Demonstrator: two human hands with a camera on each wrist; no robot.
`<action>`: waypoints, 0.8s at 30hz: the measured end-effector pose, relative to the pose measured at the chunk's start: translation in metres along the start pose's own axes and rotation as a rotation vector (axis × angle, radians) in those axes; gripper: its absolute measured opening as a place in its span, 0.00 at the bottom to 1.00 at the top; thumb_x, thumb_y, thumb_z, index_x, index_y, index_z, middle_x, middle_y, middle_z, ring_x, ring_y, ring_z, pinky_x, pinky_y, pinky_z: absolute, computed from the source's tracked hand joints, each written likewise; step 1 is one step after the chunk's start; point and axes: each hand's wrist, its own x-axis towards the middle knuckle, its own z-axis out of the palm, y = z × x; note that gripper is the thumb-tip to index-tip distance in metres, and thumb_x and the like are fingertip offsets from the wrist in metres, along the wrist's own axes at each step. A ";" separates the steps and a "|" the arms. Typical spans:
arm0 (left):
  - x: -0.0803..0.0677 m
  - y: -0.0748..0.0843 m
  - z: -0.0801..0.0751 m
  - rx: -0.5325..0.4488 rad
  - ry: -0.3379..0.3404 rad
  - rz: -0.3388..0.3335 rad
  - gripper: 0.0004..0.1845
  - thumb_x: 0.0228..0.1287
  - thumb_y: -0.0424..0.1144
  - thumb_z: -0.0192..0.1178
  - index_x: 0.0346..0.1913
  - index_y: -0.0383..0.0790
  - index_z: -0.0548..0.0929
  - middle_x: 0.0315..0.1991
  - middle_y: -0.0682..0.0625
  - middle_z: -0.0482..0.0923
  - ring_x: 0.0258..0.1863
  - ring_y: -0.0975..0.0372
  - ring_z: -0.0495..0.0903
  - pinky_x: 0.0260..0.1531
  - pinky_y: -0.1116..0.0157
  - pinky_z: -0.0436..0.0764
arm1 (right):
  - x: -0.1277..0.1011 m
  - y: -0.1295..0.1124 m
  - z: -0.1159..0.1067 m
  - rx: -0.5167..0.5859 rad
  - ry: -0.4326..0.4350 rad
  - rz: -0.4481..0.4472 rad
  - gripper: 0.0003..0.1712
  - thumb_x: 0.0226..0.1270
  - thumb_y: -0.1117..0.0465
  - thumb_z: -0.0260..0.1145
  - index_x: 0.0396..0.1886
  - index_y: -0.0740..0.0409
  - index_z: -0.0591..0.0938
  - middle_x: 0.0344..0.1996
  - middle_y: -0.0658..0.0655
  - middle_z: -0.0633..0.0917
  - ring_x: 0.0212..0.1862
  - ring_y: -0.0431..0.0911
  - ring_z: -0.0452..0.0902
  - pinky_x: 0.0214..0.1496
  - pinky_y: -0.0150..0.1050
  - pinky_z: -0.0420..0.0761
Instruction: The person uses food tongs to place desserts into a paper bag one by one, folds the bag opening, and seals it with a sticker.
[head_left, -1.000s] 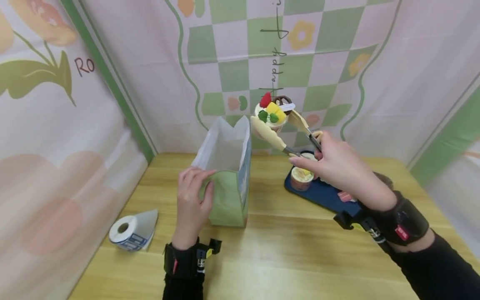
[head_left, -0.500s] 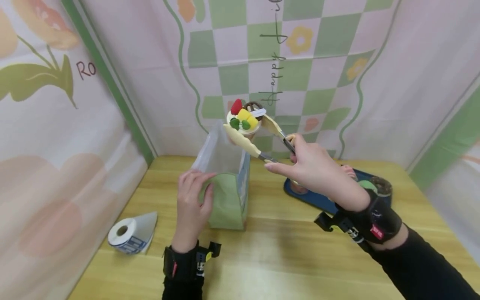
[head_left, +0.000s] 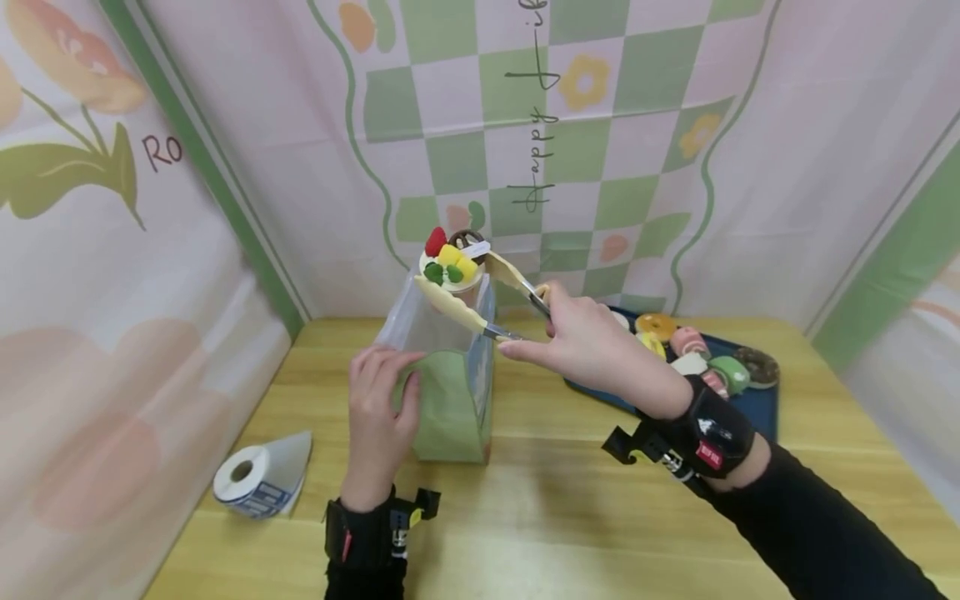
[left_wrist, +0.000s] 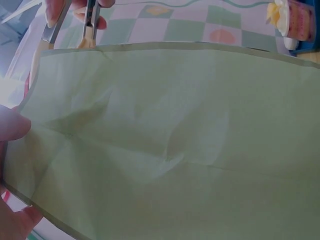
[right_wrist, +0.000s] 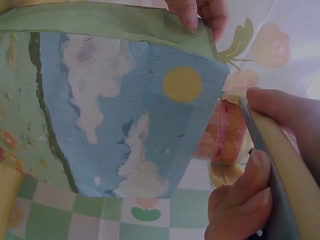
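My left hand point(head_left: 378, 408) pinches the near rim of a green paper bag point(head_left: 450, 408), thumb on one side and fingers on the other. The bag stands upright with its white-lined mouth open. In my right hand point(head_left: 600, 342) I hold tongs point(head_left: 453, 308) with cream tips. Between the tips is a dessert cup point(head_left: 452, 265) topped with a strawberry, yellow fruit cubes, green leaves and a chocolate piece. The cup is at the bag's mouth; in the right wrist view its pink layered side point(right_wrist: 220, 135) is partly hidden behind the bag's blue printed side point(right_wrist: 150, 100).
A dark blue tray point(head_left: 761, 412) at the right bears several sweets, among them a chocolate doughnut point(head_left: 757, 367), an orange doughnut point(head_left: 656, 325) and a pink cake point(head_left: 688, 342). My right forearm passes over its near side. A label roll point(head_left: 251, 483) lies at the left.
My right hand has carried the tongs and dessert cup leftward and down, from right of the bag to its mouth. More of the tray shows. The left hand stays on the rim.
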 end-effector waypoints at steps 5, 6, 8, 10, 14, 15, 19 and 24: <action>-0.001 0.000 0.000 0.003 -0.006 -0.012 0.09 0.58 0.27 0.63 0.43 0.34 0.83 0.38 0.42 0.81 0.49 0.47 0.75 0.56 0.51 0.70 | 0.003 -0.001 0.003 -0.008 -0.023 -0.010 0.42 0.52 0.24 0.63 0.48 0.54 0.68 0.21 0.51 0.74 0.19 0.44 0.71 0.21 0.38 0.69; -0.001 0.000 0.001 0.003 -0.007 -0.014 0.09 0.58 0.27 0.63 0.43 0.34 0.83 0.38 0.42 0.81 0.49 0.47 0.75 0.56 0.51 0.70 | 0.004 -0.001 0.003 -0.009 -0.027 -0.013 0.42 0.52 0.24 0.63 0.47 0.54 0.68 0.21 0.52 0.74 0.19 0.45 0.71 0.21 0.38 0.70; -0.001 0.000 0.001 0.002 -0.007 -0.017 0.09 0.58 0.27 0.63 0.43 0.34 0.83 0.38 0.42 0.81 0.48 0.47 0.75 0.56 0.51 0.70 | 0.006 0.000 0.005 -0.007 -0.043 -0.016 0.41 0.53 0.25 0.63 0.46 0.54 0.68 0.22 0.52 0.74 0.20 0.45 0.71 0.21 0.38 0.70; -0.002 0.001 0.001 0.000 -0.006 -0.018 0.09 0.58 0.27 0.63 0.42 0.34 0.84 0.38 0.42 0.81 0.48 0.47 0.75 0.56 0.51 0.70 | 0.007 0.000 0.006 -0.002 -0.058 -0.015 0.41 0.53 0.25 0.64 0.46 0.55 0.68 0.22 0.52 0.75 0.20 0.45 0.71 0.21 0.37 0.70; -0.001 0.001 0.001 0.001 -0.005 -0.017 0.09 0.57 0.26 0.63 0.42 0.33 0.83 0.38 0.41 0.81 0.47 0.47 0.75 0.56 0.52 0.70 | 0.009 -0.001 0.006 -0.007 -0.072 -0.010 0.41 0.53 0.26 0.64 0.46 0.55 0.69 0.23 0.53 0.76 0.20 0.45 0.72 0.20 0.37 0.70; -0.001 0.001 0.001 0.000 -0.004 -0.021 0.09 0.57 0.25 0.63 0.42 0.33 0.83 0.38 0.41 0.81 0.47 0.47 0.75 0.55 0.52 0.70 | 0.010 -0.001 0.006 -0.012 -0.072 -0.010 0.41 0.53 0.26 0.64 0.46 0.55 0.69 0.24 0.53 0.76 0.20 0.45 0.72 0.20 0.37 0.71; 0.001 0.001 0.001 -0.001 -0.001 -0.023 0.10 0.57 0.25 0.62 0.42 0.33 0.83 0.37 0.41 0.81 0.47 0.47 0.75 0.55 0.51 0.71 | 0.011 -0.003 0.004 -0.035 -0.072 -0.012 0.42 0.53 0.24 0.63 0.47 0.55 0.69 0.25 0.54 0.77 0.21 0.46 0.74 0.21 0.38 0.72; 0.003 0.003 0.001 -0.001 -0.005 -0.021 0.10 0.56 0.25 0.63 0.42 0.33 0.83 0.38 0.41 0.81 0.46 0.47 0.75 0.55 0.51 0.70 | 0.013 -0.004 0.001 -0.044 -0.085 -0.006 0.42 0.53 0.24 0.63 0.47 0.55 0.69 0.26 0.54 0.77 0.22 0.46 0.74 0.22 0.38 0.72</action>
